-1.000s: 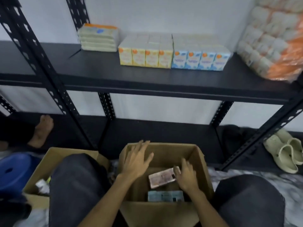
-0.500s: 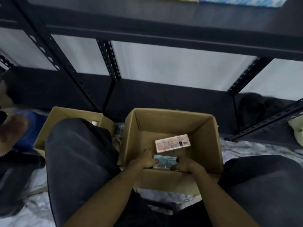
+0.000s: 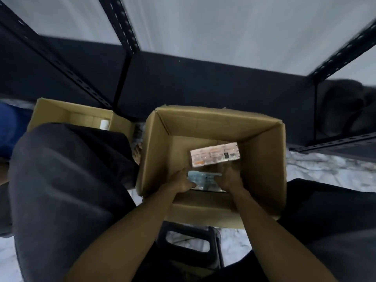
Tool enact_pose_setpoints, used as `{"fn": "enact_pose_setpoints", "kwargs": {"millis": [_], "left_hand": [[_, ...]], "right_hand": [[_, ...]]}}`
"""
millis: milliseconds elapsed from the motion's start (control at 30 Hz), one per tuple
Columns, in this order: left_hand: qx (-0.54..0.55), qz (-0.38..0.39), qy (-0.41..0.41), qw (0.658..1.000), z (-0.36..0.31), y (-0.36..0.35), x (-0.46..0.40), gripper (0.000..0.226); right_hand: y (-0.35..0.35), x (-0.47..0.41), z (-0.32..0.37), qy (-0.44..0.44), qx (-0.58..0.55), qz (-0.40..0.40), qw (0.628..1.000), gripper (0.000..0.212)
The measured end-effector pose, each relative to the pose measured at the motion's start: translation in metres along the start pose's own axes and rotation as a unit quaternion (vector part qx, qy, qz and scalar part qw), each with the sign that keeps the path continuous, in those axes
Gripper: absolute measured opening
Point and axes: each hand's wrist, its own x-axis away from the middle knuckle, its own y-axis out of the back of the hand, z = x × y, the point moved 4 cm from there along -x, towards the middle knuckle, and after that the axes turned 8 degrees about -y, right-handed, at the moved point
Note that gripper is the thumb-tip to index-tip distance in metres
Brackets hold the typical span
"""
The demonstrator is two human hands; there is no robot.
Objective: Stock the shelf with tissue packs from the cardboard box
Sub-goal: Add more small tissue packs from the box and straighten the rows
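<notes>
An open cardboard box (image 3: 262,151) stands on the floor between my knees. Inside it lies an orange-and-white tissue pack (image 3: 214,157) near the far side. Closer to me lies a light blue tissue pack (image 3: 204,179). My left hand (image 3: 182,181) grips its left end and my right hand (image 3: 232,179) grips its right end, both down inside the box. The pack's near edge is hidden behind my hands and the box wall. The black metal shelf's lower board (image 3: 203,82) runs behind the box.
A second open cardboard box (image 3: 53,110) sits at the left behind my left knee, with pale packs inside. A blue object (image 3: 10,127) is at the far left. Black slotted shelf uprights (image 3: 124,78) rise behind. A dark stool (image 3: 189,247) is under me.
The camera tilted down from the stocked upper shelf into the box. Both hands went down from the orange pack to the blue pack and took hold of its ends.
</notes>
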Motion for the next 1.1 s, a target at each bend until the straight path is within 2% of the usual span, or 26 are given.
{"fn": "enact_pose_setpoints", "kwargs": {"millis": [200,333,400,467,533,600,633,733,767,833,867,933,1000,1067,1100], "left_hand": [[-0.051,-0.021,0.021,0.998,0.013,0.000,-0.036,0.076],[-0.032,-0.027,0.062,0.997,0.026,0.000,-0.051,0.091],[0.023,-0.002,0.074,0.997,0.032,-0.008,-0.053,0.092],[0.128,0.016,0.111,0.985,0.036,-0.015,-0.051,0.097],[0.240,-0.005,0.140,0.960,0.052,-0.031,-0.066,0.108],[0.301,-0.040,0.152,0.941,0.072,-0.048,-0.089,0.127],[0.310,-0.045,0.158,0.936,0.069,-0.052,-0.089,0.123],[0.318,-0.034,0.144,0.936,0.022,-0.049,-0.063,0.057],[0.304,-0.035,0.137,0.942,0.014,-0.053,-0.061,0.046],[0.282,-0.056,0.125,0.950,0.009,-0.062,-0.065,0.048],[0.276,-0.066,0.122,0.951,0.005,-0.065,-0.063,0.051],[0.283,-0.075,0.130,0.947,0.000,-0.071,-0.062,0.053],[0.307,-0.077,0.138,0.939,0.000,-0.077,-0.064,0.056],[0.317,-0.071,0.141,0.935,-0.001,-0.078,-0.063,0.053],[0.325,-0.068,0.146,0.932,0.001,-0.082,-0.064,0.050]], "right_hand": [[0.008,-0.016,0.013,0.063,0.135,-0.040,0.988,0.076],[0.011,-0.041,0.035,0.135,0.136,-0.042,0.981,0.079],[0.012,-0.051,0.040,0.151,0.158,-0.021,0.976,0.086],[0.010,-0.059,0.038,0.155,0.195,0.006,0.968,0.092],[0.008,-0.064,0.031,0.138,0.224,0.014,0.965,0.094],[0.004,-0.068,0.022,0.118,0.241,-0.003,0.963,0.093],[0.001,-0.069,0.018,0.110,0.255,-0.017,0.961,0.091],[-0.005,-0.073,0.001,0.105,0.294,-0.063,0.948,0.076],[-0.005,-0.073,-0.001,0.116,0.304,-0.080,0.942,0.068],[-0.002,-0.077,0.001,0.129,0.318,-0.097,0.934,0.059],[-0.002,-0.079,0.002,0.127,0.316,-0.080,0.937,0.060],[-0.002,-0.084,0.004,0.103,0.274,-0.039,0.955,0.060],[0.002,-0.087,0.004,0.093,0.242,-0.036,0.965,0.060],[0.006,-0.087,0.005,0.105,0.274,-0.034,0.955,0.060],[0.008,-0.087,0.006,0.107,0.303,-0.031,0.946,0.052]]}}
